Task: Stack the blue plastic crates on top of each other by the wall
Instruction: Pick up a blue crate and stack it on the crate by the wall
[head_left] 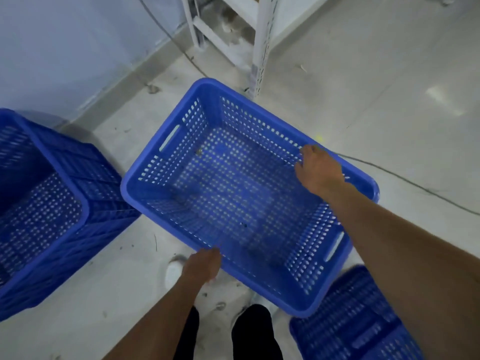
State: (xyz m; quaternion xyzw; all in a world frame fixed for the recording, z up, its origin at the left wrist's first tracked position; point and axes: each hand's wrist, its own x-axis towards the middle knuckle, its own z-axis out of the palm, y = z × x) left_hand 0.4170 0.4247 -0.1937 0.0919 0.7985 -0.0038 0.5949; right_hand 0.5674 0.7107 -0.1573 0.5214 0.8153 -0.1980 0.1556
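Note:
A blue perforated plastic crate (pixel 233 178) hangs tilted in front of me, open side up, held off the floor. My left hand (pixel 202 266) grips its near long rim. On the far long rim my right hand (pixel 318 170) is closed, fingers curled inside. A second blue crate (pixel 46 216) stands at the left, close to the pale wall (pixel 52 48), and looks like a stack. The corner of a third blue crate (pixel 353 318) shows at the bottom right, under my right forearm.
A white metal shelf frame (pixel 257 48) stands on the floor behind the held crate. A dark cable (pixel 405 178) runs across the grey floor at the right and along the wall base. My legs and a white shoe (pixel 174 274) are below the crate.

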